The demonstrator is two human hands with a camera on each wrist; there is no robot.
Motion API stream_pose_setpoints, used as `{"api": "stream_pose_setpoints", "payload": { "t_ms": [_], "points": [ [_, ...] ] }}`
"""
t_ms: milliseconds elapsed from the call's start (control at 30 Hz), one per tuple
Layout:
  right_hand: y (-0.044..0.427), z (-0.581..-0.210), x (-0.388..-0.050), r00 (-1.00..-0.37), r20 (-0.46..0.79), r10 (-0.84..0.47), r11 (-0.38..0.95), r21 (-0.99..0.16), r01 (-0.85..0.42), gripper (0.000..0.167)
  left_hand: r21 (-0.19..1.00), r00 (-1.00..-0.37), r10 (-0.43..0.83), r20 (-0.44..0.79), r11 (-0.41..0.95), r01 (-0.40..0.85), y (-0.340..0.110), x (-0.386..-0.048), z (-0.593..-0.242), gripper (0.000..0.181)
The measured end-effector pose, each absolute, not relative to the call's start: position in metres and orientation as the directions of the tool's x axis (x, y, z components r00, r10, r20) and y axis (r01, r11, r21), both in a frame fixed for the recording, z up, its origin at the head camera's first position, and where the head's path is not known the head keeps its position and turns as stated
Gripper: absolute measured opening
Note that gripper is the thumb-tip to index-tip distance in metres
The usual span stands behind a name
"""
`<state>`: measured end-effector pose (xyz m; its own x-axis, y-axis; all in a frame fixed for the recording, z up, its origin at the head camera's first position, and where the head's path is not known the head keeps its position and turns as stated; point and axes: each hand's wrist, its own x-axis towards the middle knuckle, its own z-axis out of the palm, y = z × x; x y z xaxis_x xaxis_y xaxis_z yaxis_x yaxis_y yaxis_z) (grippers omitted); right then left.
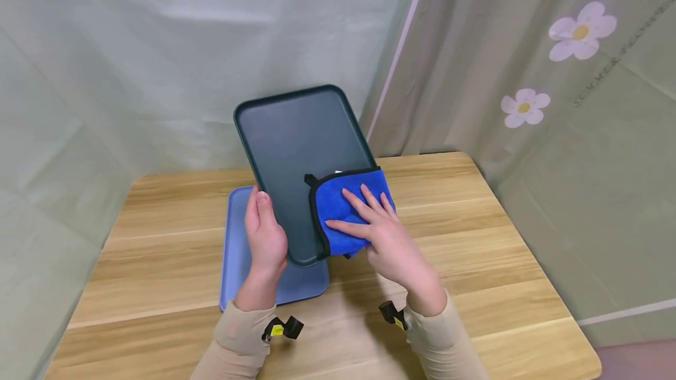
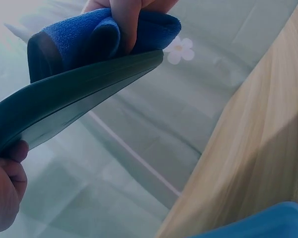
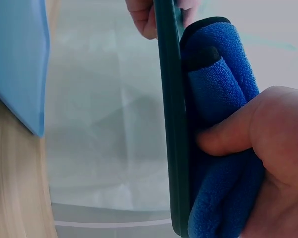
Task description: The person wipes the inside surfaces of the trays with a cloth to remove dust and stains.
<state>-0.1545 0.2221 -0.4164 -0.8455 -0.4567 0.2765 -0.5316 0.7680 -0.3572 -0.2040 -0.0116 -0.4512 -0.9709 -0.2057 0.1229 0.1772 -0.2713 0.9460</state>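
A dark green rectangular tray (image 1: pixel 301 133) is raised and tilted above the table. My left hand (image 1: pixel 264 236) grips its left edge, thumb on the rim and fingers underneath, with curled fingertips (image 2: pixel 20 151) showing in the left wrist view. On the tray's lower right part lies a folded blue cloth (image 1: pixel 343 204) with black edging and a small loop. My right hand (image 1: pixel 388 239) presses on this cloth with straight, spread fingers. In the right wrist view, the thumb (image 3: pixel 228 134) pushes into the cloth's folds, close to the tray face.
A light blue tray (image 1: pixel 240 268) rests on the wooden table (image 1: pixel 158 263), partly beneath the raised tray and my left hand. Pale curtains (image 1: pixel 185 63) hang behind and at both sides. The table's rounded corner (image 1: pixel 462 160) is at back right.
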Motion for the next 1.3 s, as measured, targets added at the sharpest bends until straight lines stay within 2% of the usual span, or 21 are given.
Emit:
{"api": "stream_pose_setpoints", "payload": {
  "t_ms": [100,333,567,667,867,1000,1100,1300],
  "points": [
    [0.222,-0.418,-0.155,-0.844,0.275,-0.460,0.765,-0.359,-0.535,0.098,0.948,-0.971,-0.203,0.126,-0.263,0.178,-0.012,-0.203,-0.451,0.065],
    [0.219,-0.418,-0.155,-0.841,0.277,-0.465,0.764,-0.355,-0.540,0.098,0.917,-0.956,-0.198,0.217,-0.294,0.270,-0.015,-0.204,-0.451,0.056],
    [0.215,-0.418,-0.157,-0.836,0.287,-0.467,0.751,-0.369,-0.547,0.095,0.938,-0.964,-0.216,0.152,-0.276,0.210,-0.016,-0.204,-0.452,0.061],
    [0.216,-0.419,-0.159,-0.846,0.310,-0.434,0.720,-0.445,-0.532,0.091,0.945,-0.969,-0.215,0.123,-0.274,0.181,-0.015,-0.208,-0.453,0.061],
    [0.231,-0.411,-0.158,-0.910,0.335,-0.243,0.542,-0.732,-0.414,0.081,0.963,-0.987,-0.138,0.086,-0.241,0.118,-0.002,-0.212,-0.466,0.056],
    [0.251,-0.395,-0.156,-0.957,0.284,-0.060,0.391,-0.875,-0.285,0.057,0.986,-0.997,-0.079,0.007,-0.163,0.020,0.016,-0.209,-0.478,0.059],
    [0.269,-0.383,-0.154,-0.973,0.220,0.066,0.313,-0.931,-0.189,0.042,0.994,-0.998,-0.025,-0.056,-0.094,-0.054,0.031,-0.207,-0.488,0.060],
    [0.298,-0.369,-0.150,-0.966,0.187,0.179,0.331,-0.936,-0.119,0.039,0.994,-0.993,0.042,-0.111,-0.004,-0.111,0.061,-0.208,-0.504,0.059]
  ]
}}
